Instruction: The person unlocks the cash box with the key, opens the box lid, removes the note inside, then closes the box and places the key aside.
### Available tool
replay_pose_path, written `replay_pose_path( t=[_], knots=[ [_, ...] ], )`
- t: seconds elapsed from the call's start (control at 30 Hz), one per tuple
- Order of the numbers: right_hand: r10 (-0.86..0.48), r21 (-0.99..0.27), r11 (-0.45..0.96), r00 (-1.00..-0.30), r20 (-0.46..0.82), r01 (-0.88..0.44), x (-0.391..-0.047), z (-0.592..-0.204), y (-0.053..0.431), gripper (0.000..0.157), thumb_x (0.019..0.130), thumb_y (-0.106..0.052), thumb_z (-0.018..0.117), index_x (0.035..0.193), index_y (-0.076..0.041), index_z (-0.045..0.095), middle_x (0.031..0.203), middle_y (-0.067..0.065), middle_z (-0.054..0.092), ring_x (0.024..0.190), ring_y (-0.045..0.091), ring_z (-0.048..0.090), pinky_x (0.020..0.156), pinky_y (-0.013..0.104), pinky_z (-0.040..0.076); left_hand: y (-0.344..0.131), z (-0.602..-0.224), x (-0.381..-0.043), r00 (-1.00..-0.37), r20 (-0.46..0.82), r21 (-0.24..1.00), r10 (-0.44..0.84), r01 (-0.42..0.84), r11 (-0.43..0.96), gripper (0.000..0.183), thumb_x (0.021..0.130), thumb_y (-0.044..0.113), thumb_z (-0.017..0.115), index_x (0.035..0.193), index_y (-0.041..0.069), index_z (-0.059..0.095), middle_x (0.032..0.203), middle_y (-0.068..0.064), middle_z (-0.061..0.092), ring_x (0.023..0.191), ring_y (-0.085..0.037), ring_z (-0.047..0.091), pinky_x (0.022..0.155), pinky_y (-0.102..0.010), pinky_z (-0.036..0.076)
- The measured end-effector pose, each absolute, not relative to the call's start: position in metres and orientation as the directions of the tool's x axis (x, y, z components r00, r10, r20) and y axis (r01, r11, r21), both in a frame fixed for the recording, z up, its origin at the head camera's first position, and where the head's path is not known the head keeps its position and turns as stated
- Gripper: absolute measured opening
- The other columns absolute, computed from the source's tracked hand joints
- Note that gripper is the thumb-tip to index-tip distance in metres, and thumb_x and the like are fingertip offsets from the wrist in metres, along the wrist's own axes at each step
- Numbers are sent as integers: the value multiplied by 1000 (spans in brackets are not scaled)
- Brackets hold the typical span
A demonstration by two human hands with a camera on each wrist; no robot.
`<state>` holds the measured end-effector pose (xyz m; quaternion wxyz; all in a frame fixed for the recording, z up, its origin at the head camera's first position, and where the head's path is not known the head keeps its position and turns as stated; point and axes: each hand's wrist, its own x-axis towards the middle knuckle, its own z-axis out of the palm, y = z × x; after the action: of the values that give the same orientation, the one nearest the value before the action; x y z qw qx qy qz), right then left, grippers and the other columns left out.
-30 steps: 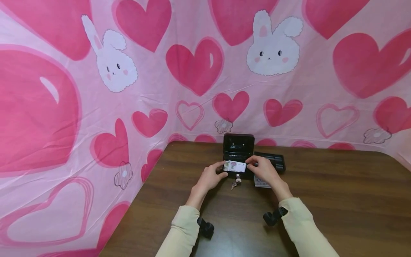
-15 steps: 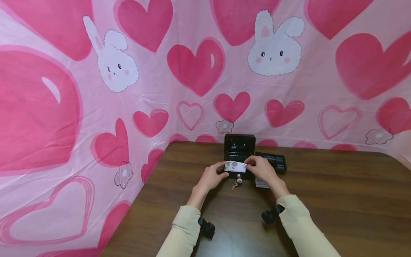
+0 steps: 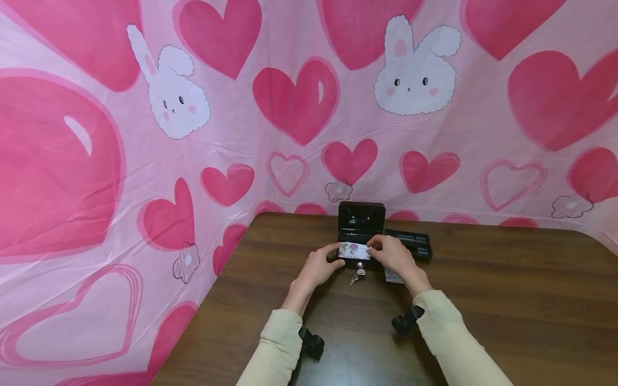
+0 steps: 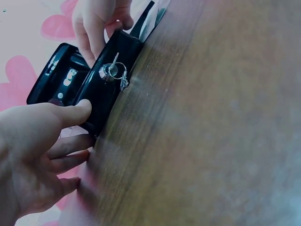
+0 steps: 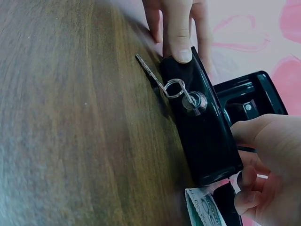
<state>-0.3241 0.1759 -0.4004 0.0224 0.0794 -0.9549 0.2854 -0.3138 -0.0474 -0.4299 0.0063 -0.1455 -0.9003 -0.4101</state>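
A black cash box (image 3: 348, 265) stands on the table with its lid (image 3: 361, 217) raised. Keys (image 5: 175, 87) on a ring hang from the lock at its front. Over the box's inside lies a banknote (image 3: 352, 251) printed with a 5. My left hand (image 3: 316, 266) holds the box's left end, thumb (image 4: 77, 114) on the front wall near the rim and fingers along the side. At the banknote's right end, my right hand (image 3: 393, 256) pinches it between thumb and index finger, reaching over the box's right wall; its other fingers are curled.
Right of the box lies a black tray (image 3: 420, 245) with rounded compartments, partly behind the right hand. More paper money (image 3: 393, 276) lies on the wooden table (image 3: 507, 300) under the right wrist. A pink heart-print cloth (image 3: 299, 102) hangs behind and at the left.
The right hand has shifted slightly left over the box, its fingers now covering more of the banknote's right end. The left hand keeps its hold on the box.
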Motion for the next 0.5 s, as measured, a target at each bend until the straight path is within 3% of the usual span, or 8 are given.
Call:
replay_pose_path(
  t=[0.5],
  knots=[
    [-137, -481, 865, -989, 47, -143, -325, -400, 171, 28, 93, -29, 66, 115, -11, 71, 109, 13, 70, 91, 26, 62, 79, 49, 52, -48, -431, -314, -955, 139, 733, 261, 276, 621, 52, 95, 31, 68, 144, 20, 54, 134, -10, 64, 121, -24, 60, 104, -49, 45]
  ],
)
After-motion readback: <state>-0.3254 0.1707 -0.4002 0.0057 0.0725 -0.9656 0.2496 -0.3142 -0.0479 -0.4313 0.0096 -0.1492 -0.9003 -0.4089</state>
